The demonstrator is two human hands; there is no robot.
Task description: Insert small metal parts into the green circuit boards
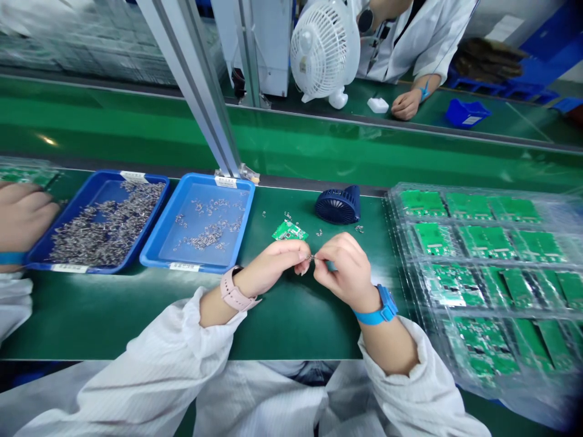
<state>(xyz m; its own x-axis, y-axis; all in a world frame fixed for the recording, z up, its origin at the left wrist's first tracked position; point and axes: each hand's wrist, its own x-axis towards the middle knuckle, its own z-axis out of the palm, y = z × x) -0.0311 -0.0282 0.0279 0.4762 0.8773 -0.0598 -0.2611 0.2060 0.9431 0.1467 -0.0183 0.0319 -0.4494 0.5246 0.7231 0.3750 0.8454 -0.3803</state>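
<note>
My left hand [285, 258] and my right hand [344, 267] meet above the green work surface, fingertips pinched close together. Between them is a small metal part [312, 258], like the loose clips nearby; its exact shape is too small to make out. Both hands appear to grip it. Just beyond my left fingers lies a green circuit board [289, 230], partly hidden by the hand. Several loose metal clips [319, 232] are scattered on the surface around the board.
Left stand a blue tray [159, 252] with some clips and a darker blue tray [98, 177] heaped with them. A small dark fan [337, 206] lies ahead. Clear plastic trays [410, 243] of boards are stacked right. Another person's hand [22, 215] is far left; a co-worker sits opposite.
</note>
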